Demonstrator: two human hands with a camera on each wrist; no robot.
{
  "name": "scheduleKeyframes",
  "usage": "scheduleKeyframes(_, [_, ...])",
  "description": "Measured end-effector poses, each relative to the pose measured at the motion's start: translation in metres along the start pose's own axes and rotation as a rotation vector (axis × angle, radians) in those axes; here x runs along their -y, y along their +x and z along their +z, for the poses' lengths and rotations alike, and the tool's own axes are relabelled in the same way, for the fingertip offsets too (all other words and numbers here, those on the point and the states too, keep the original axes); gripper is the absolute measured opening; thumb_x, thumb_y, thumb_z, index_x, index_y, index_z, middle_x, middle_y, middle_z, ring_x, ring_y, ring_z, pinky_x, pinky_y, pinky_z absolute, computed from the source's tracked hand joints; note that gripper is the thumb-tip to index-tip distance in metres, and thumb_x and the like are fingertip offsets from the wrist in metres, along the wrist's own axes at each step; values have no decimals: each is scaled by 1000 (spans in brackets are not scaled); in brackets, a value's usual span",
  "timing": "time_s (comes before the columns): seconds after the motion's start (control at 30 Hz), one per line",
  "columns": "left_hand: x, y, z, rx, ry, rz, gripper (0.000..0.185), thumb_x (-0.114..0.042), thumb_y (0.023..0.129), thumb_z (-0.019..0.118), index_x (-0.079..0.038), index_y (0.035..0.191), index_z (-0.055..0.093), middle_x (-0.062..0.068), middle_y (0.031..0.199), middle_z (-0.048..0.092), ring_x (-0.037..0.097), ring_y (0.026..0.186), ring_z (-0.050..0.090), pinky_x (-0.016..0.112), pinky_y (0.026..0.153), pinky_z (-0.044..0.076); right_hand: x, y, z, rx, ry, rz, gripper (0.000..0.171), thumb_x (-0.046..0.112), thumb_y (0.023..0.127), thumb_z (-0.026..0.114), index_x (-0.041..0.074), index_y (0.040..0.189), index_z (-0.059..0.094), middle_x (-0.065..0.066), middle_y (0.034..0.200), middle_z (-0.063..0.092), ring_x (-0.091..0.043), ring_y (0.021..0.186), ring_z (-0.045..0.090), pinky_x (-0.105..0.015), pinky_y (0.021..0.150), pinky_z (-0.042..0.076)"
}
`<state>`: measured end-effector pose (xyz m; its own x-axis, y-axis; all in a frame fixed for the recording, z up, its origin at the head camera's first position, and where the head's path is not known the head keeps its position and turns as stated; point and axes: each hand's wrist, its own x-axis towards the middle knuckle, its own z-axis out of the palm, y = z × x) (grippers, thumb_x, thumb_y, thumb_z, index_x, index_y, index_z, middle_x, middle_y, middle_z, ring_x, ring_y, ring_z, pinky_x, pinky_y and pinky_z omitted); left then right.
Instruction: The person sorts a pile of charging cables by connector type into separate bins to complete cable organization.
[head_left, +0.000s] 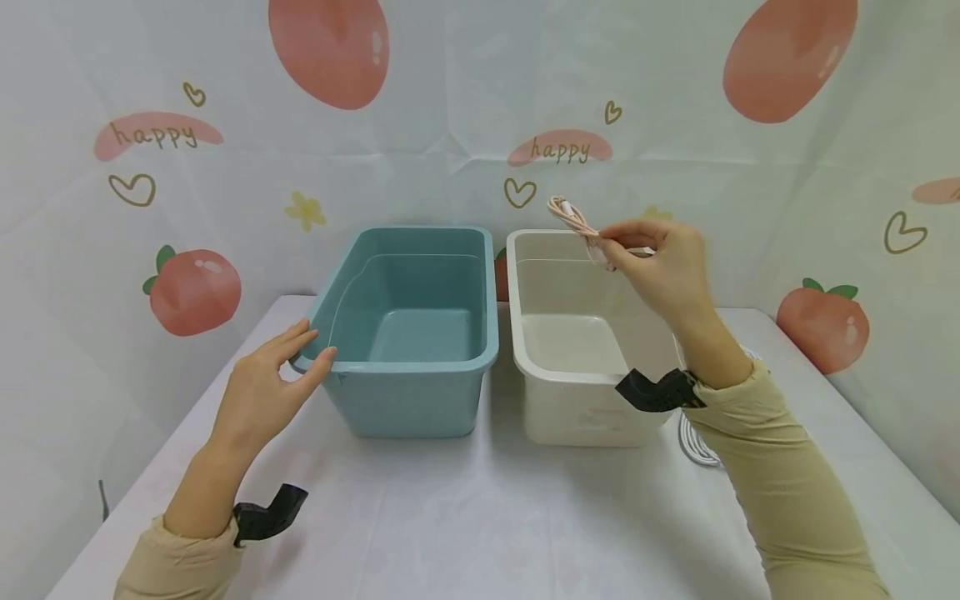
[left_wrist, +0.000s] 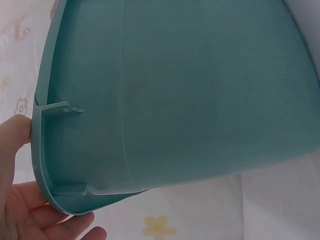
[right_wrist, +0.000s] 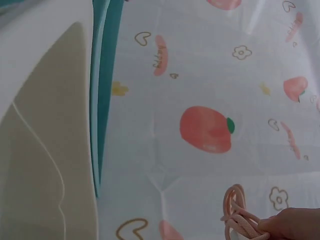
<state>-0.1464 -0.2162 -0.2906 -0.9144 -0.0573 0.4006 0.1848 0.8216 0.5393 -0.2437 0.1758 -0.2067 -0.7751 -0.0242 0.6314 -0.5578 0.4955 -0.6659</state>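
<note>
**Pink cable held over the white bin**

Pink cable (head_left: 573, 218), coiled into a small bundle, is pinched between the fingertips of the right hand (head_left: 663, 267), which holds it in the air above the back of the white bin (head_left: 577, 400). The coil's loops (clearer in the right wrist view) stick out past the fingers. The left hand (head_left: 266, 392) grasps the near left corner of the teal bin's (head_left: 412, 392) rim, thumb and fingers curled around the lip. Both bins stand side by side, just apart, on the white table (head_left: 465, 517). A white cord (head_left: 693, 442) lies on the table beside the white bin, under the right forearm.
</note>
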Motion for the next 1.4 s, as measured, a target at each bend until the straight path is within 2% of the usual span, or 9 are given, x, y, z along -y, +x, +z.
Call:
scheduleKeyframes(0.1, [0, 0, 0, 1, 0, 0, 58, -42, 91, 56, 0, 130, 53, 19, 141, 46, 42, 132, 40, 62, 99, 37, 5, 4, 9, 13, 14, -25, 15, 5, 81, 67, -5, 90, 72, 4, 73, 73, 12, 58, 60, -7, 61, 51])
scheduleKeyframes(0.2, [0, 0, 0, 2, -1, -1, 58, -42, 91, 56, 0, 130, 53, 19, 141, 46, 42, 132, 40, 62, 99, 37, 11, 8, 18, 37, 50, -46, 14, 2, 82, 65, -7, 90, 71, -20, 83, 72, 13, 60, 60, -7, 61, 51])
scheduleKeyframes(0.3, [0, 0, 0, 0, -1, 1, 57, -42, 91, 56, 0, 130, 53, 19, 141, 46, 41, 132, 40, 62, 99, 37, 16, 11, 28, 76, 88, -58, 14, 0, 83, 63, -9, 90, 70, -28, 88, 69, 12, 61, 60, -8, 61, 52])
scheduleKeyframes(0.57, [0, 1, 0, -1, -1, 0, 57, -42, 91, 56, 0, 129, 54, 18, 140, 47, 41, 132, 41, 61, 99, 37, 30, 17, 54, 161, 135, -50, 12, -1, 83, 62, -7, 89, 70, -25, 88, 71, 2, 63, 63, -11, 60, 53])
scheduleKeyframes(0.87, [0, 1, -1, 8, 4, -9, 58, -43, 91, 55, -1, 131, 53, 18, 141, 46, 40, 132, 40, 61, 100, 37, 40, 19, 82, 227, 108, -51, 13, 1, 83, 61, -3, 90, 71, -19, 88, 73, -24, 75, 71, -15, 61, 54])
scheduleKeyframes(1.07, [-1, 0, -1, 7, 3, -12, 58, -43, 90, 56, -1, 131, 53, 18, 141, 46, 40, 132, 40, 61, 100, 37, 44, 22, 98, 260, 85, -74, 13, 3, 84, 62, -1, 90, 72, -16, 88, 73, -23, 78, 71, -16, 59, 51])
scheduleKeyframes(1.4, [-1, 0, -1, 3, 0, -9, 58, -42, 91, 56, -1, 130, 53, 18, 141, 46, 41, 132, 40, 60, 100, 37, 45, 27, 123, 308, 80, -57, 12, 6, 85, 63, 1, 91, 72, -14, 89, 73, -21, 77, 68, -20, 61, 50])
